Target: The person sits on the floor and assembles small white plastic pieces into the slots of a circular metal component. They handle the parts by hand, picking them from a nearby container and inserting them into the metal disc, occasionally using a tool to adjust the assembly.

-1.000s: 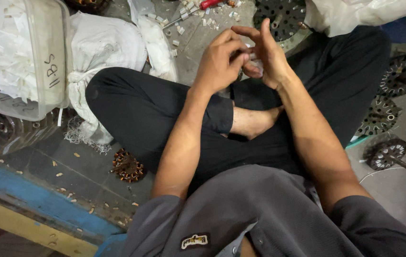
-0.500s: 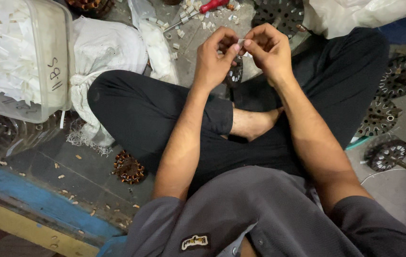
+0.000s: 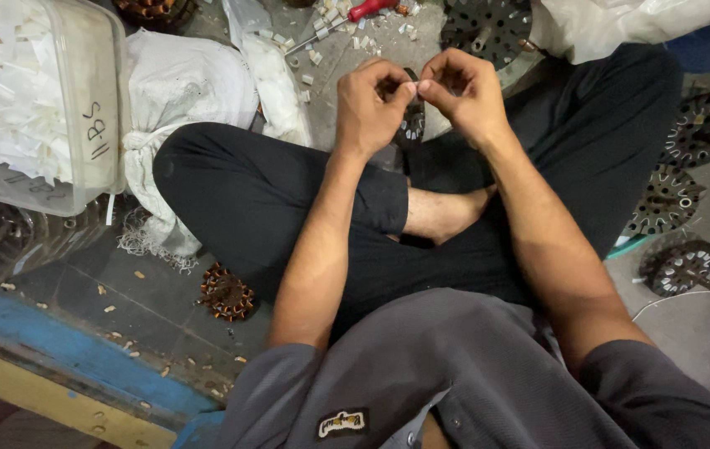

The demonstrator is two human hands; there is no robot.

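A small white slip (image 3: 414, 86) was pinched between the two hands, held just above the far side of the person's crossed legs. The left hand (image 3: 371, 104) was curled tight, thumb and forefinger closed on one end of the slip; the right hand (image 3: 465, 98) was closed the same way on the other end, the fingertips of both almost touching. Just behind and below them stood a dark slotted metal disc (image 3: 410, 125), partly hidden by the hands and resting by the knee.

It looked to me like the slip was being shaped or folded between the fingers before going into one of the disc's slots. The next move would call for a fine, steady pinch and lining the slip up with a narrow slot.

Farther out, a red-handled screwdriver (image 3: 365, 10) lay on the floor among scattered white scraps. A clear plastic tub (image 3: 89, 125) of white slips stood at the far left beside a white sack (image 3: 184, 83). More slotted discs (image 3: 708, 125) lay at the right, and a copper-wound one (image 3: 226, 293) lay near the left knee.
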